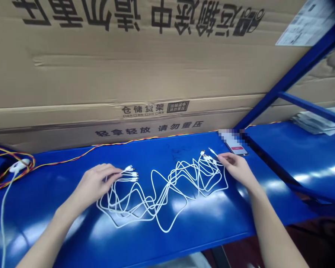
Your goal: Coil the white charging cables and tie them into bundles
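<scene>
Left hand point(96, 182) has its fingers drawn narrow, pinching the white cables point(162, 193) just behind one bunch of plugs point(131, 174); right hand point(237, 167) lies with curled fingertips on the far ends point(208, 156), though I cannot tell whether it grips or only presses them. The cables sprawl in crossed loops on the blue shelf point(58, 208) between the hands, a phone point(236, 143) just beyond the right hand, a carton point(128, 74) behind; the step looks like evening up both sets of ends, and any pull from here calls for slack, since the loops overlap.
</scene>
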Demonstrator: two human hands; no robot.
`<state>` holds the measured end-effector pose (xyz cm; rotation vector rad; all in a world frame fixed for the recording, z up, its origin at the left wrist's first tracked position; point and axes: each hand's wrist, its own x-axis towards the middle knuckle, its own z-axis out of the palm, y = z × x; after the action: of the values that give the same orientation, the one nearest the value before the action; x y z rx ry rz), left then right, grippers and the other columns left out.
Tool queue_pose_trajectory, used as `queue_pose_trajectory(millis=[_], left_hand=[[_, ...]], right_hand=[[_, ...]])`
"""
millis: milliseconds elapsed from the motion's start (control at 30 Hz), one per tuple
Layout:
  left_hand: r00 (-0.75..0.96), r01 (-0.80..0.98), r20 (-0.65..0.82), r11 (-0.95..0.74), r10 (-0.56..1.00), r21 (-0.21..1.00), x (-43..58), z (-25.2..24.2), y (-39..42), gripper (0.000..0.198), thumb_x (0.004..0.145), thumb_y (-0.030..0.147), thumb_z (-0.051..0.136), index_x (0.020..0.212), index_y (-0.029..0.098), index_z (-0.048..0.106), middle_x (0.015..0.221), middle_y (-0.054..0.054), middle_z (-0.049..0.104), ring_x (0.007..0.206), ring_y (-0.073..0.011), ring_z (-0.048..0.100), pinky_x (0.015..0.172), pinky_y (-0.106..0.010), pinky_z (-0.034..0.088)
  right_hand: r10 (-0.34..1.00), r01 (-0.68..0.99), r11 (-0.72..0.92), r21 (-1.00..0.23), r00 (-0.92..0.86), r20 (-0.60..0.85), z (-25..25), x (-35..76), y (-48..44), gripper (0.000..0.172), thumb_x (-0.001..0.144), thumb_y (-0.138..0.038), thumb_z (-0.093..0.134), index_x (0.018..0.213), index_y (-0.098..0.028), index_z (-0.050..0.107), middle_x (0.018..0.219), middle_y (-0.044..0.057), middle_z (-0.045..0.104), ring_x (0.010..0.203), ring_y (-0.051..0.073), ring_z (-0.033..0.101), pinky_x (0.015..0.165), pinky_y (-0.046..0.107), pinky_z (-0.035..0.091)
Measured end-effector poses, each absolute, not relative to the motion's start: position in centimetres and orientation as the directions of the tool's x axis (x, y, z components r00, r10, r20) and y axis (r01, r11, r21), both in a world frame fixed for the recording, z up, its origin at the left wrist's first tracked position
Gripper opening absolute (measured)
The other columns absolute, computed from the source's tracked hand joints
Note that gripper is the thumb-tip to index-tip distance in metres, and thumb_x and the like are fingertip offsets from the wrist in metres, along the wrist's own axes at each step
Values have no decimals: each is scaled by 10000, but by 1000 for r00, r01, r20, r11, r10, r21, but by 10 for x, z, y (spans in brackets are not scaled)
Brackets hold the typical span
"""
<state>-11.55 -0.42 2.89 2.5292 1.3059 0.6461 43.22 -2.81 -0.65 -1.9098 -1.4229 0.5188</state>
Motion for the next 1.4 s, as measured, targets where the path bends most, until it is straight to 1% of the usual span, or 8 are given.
queue_pose_trajectory(millis=[167, 433, 600, 800, 967, 1100, 1233, 1400], left_hand=[[416, 755, 276, -498, 867, 427, -132, 11, -1, 314, 993, 510, 585, 1019, 295, 812, 994, -42, 775, 929, -234, 683, 880, -352, 533], [418, 785, 270, -495, 867, 373, -122, -1, -4, 329, 1020, 474, 553, 1141, 257, 770, 1140, -74, 740, 1047, -256, 655, 946, -380, 490], [358, 788, 236, -428, 903, 443, -122, -4, -3, 368, 967, 528, 632, 1173, 252, 762, 1204, -86, 727, 1143, -279, 632, 1024, -409, 483], [402, 710, 165, -420, 901, 565, -126, -2, -2, 360, 987, 521, 602, 1141, 245, 774, 1096, -86, 745, 1043, -254, 663, 959, -404, 526], [436, 665, 126, -414, 891, 622, -128, -1, -2, 347, 1019, 486, 560, 1162, 262, 783, 1092, -86, 733, 1015, -241, 668, 920, -390, 540], [441, 675, 181, -458, 879, 578, -131, -3, 0, 323, 1032, 453, 547, 1179, 286, 781, 1171, -79, 712, 1128, -256, 623, 1024, -439, 504], [390, 695, 234, -451, 891, 560, -133, -4, 3, 330, 1039, 441, 530, 1206, 276, 762, 1281, -81, 681, 1253, -266, 573, 1129, -477, 445], [349, 658, 291, -454, 891, 601, -129, 22, -9, 316, 1041, 425, 531, 1210, 252, 734, 1282, -80, 680, 1241, -247, 602, 1132, -446, 453]], right_hand=[[966, 629, -127, -767, 255, 49, 6, 418, -33, 471, 830, -632, 694, 971, -188, 760, 912, 93, 785, 821, 261, 710, 761, 382, 559], [991, 762, -38, -646, 113, 75, 7, 415, -34, 449, 854, -651, 659, 837, -207, 723, 791, 63, 719, 692, 210, 588, 665, 345, 483], [998, 798, 54, -600, -28, 53, 5, 420, -36, 378, 894, -564, 630, 724, -227, 627, 707, 19, 638, 725, 210, 569, 698, 343, 457], [993, 800, 114, -589, -109, 43, 12, 417, -36, 444, 892, -598, 626, 659, -224, 569, 713, 17, 604, 724, 205, 557, 728, 357, 446], [996, 760, 83, -645, -51, 69, 16, 411, -37, 541, 892, -719, 601, 666, -227, 577, 722, 25, 603, 704, 199, 555, 685, 340, 449], [992, 744, 31, -667, 58, 112, 17, 408, -38, 536, 876, -747, 601, 783, -222, 656, 775, 43, 667, 723, 210, 590, 715, 355, 477], [974, 758, 43, -650, 114, 197, 15, 412, -37, 454, 882, -673, 628, 885, -226, 707, 884, 43, 717, 813, 224, 643, 800, 378, 504], [899, 796, 170, -581, 116, 422, 24, 402, -42, 312, 922, -539, 618, 948, -241, 706, 964, 70, 733, 920, 262, 674, 894, 437, 530]])
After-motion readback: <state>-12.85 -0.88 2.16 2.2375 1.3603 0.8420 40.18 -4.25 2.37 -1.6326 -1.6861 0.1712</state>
